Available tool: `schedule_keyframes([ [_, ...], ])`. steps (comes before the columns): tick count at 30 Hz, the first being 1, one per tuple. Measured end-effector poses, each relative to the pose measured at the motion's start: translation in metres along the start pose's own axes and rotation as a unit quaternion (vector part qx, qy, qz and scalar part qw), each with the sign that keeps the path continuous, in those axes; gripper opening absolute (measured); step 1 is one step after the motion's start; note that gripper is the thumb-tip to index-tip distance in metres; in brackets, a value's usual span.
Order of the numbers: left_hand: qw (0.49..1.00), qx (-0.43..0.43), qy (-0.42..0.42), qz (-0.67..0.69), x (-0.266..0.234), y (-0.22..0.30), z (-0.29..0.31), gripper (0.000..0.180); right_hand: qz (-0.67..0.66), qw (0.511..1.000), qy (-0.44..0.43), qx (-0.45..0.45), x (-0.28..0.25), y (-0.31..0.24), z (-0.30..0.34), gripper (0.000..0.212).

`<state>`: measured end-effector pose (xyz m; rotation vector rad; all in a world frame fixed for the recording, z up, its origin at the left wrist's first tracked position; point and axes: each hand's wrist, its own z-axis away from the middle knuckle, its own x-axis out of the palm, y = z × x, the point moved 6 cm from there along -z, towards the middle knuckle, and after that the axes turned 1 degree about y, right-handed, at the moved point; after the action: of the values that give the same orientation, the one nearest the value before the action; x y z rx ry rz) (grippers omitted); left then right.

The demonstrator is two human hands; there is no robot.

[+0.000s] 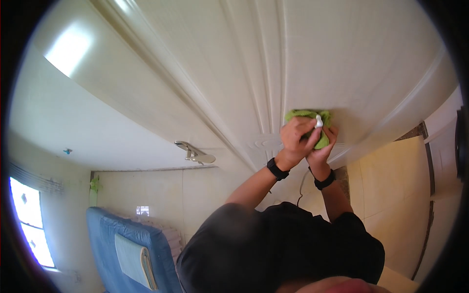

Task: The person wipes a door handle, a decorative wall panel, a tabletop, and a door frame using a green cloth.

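Observation:
A green cloth [309, 113] is bunched up in front of the cream, moulded door panel [342, 63]. My left hand [296, 137] is closed, with bent fingers over the cloth's near left part. Close beside it, my right hand [323, 149] grips the cloth from below and the right, palm partly turned up. Between the two hands a small white piece [319, 121] sticks out over the cloth; I cannot make out what it is. Whether the cloth touches the door is hard to tell. Each wrist has a black band.
Left of my hands, a silver lever handle [195, 154] juts from the door. A blue mattress [102, 239] with a folded pale cloth [132, 256] stands lower left, near a bright window [31, 219]. Cream tiles [391, 180] cover the floor at right. Near my right wrist hangs a thin dark cord [301, 188].

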<state>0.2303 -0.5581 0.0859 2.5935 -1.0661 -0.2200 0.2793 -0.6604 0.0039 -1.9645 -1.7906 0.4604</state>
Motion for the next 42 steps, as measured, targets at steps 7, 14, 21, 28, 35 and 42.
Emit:
schedule_keyframes([
  [7, 0.994, -0.078, -0.07, 0.017, 0.017, -0.027, 0.074, 0.031, 0.034, 0.997, -0.032, 0.058, -0.012, 0.026, 0.051, 0.054],
  [14, 0.999, -0.015, 0.032, -0.015, 0.014, 0.004, 0.003, 0.036, -0.014, 0.999, -0.03, 0.017, -0.009, 0.0, -0.011, 0.052],
  [21, 0.997, 0.069, -0.043, 0.02, 0.067, 0.013, 0.027, 0.033, 0.008, 0.998, 0.051, 0.019, -0.056, 0.049, 0.025, 0.06],
  [28, 0.988, 0.047, -0.142, 0.03, 0.098, -0.004, 0.091, 0.032, -0.597, 0.612, 0.187, 0.484, -0.058, 0.118, 0.118, 0.036],
  [35, 0.982, 0.006, -0.186, 0.029, 0.078, -0.022, 0.103, 0.03, -0.049, 0.947, 0.046, 0.315, -0.058, 0.093, 0.115, 0.042],
  [42, 0.994, -0.005, -0.112, -0.005, 0.019, -0.026, 0.08, 0.031, -0.004, 0.973, -0.019, 0.229, -0.014, 0.035, 0.085, 0.041],
])
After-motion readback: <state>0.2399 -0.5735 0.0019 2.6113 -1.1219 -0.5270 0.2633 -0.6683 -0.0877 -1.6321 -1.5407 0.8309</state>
